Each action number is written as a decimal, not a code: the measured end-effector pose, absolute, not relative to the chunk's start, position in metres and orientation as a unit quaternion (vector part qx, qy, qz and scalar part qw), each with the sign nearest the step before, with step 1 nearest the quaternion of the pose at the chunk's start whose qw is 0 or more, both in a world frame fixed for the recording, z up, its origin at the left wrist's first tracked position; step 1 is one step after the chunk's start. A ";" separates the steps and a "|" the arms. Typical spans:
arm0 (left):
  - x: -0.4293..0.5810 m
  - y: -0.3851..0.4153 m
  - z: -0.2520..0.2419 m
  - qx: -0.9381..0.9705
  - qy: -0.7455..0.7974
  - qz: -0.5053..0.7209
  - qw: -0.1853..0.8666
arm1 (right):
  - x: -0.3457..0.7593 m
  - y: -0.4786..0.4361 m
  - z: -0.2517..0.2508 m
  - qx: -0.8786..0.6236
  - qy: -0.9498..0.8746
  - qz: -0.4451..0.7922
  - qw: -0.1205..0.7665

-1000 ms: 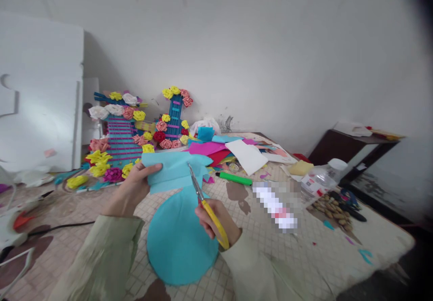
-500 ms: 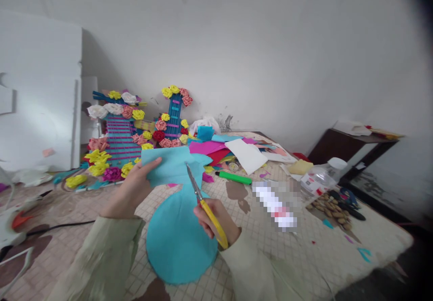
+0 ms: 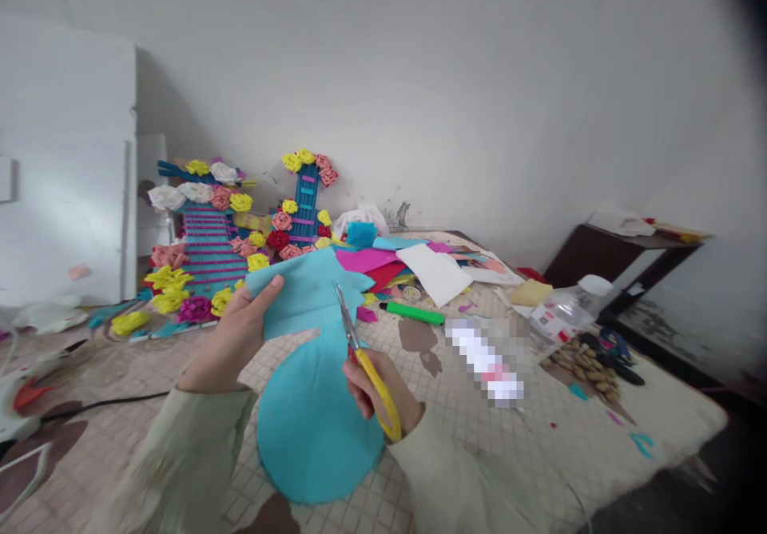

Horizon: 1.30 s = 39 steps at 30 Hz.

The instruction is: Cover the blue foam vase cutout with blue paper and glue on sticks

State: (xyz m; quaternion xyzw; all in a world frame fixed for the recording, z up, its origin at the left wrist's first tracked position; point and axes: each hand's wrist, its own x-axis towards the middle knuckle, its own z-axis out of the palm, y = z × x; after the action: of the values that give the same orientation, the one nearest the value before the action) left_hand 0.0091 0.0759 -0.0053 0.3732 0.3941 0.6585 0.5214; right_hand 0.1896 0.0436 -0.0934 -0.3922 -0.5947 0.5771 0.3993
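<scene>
My left hand (image 3: 240, 326) is closed on the left end of a light blue sheet of paper (image 3: 300, 298), thumb on top. My right hand (image 3: 377, 386) is wrapped round the yellow handles of a pair of scissors (image 3: 383, 398). The metal blades point up and away, lying over the right part of the sheet; I cannot tell how far apart they are. Below the sheet, a round light blue paper shape (image 3: 320, 434) lies on the table, its narrow upper part running up to the sheet beneath the blades.
Frames with paper flowers (image 3: 207, 238) stand against the wall. A green marker (image 3: 413, 312), coloured sheets (image 3: 435, 274), a plastic bottle (image 3: 566, 310) and peanuts (image 3: 581, 366) lie to the right. At the left edge rests a white glue gun (image 3: 21, 398) with a black cord.
The left end of the sheet has tilted slightly lower, and the gap between it and the round shape looks wider. Both hands keep their holds. The whole view has shifted a little.
</scene>
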 end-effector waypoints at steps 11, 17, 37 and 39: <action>0.013 0.074 -0.010 0.394 0.372 0.627 0.560 | 0.189 0.042 -0.091 -0.414 -0.566 0.584 0.409; 0.012 0.077 -0.015 0.388 0.388 0.621 0.559 | 0.190 0.042 -0.090 -0.410 -0.569 0.580 0.414; 0.017 0.073 -0.009 0.374 0.383 0.606 0.588 | 0.189 0.043 -0.087 -0.446 -0.554 0.570 0.410; 0.018 0.073 -0.009 0.368 0.382 0.608 0.590 | 0.189 0.043 -0.086 -0.451 -0.555 0.567 0.408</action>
State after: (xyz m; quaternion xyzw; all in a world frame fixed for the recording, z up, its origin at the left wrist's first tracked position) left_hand 0.0177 0.0728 -0.0086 0.3680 0.3823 0.6082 0.5903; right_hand 0.1894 0.0425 -0.0864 -0.4514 -0.5550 0.5671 0.4081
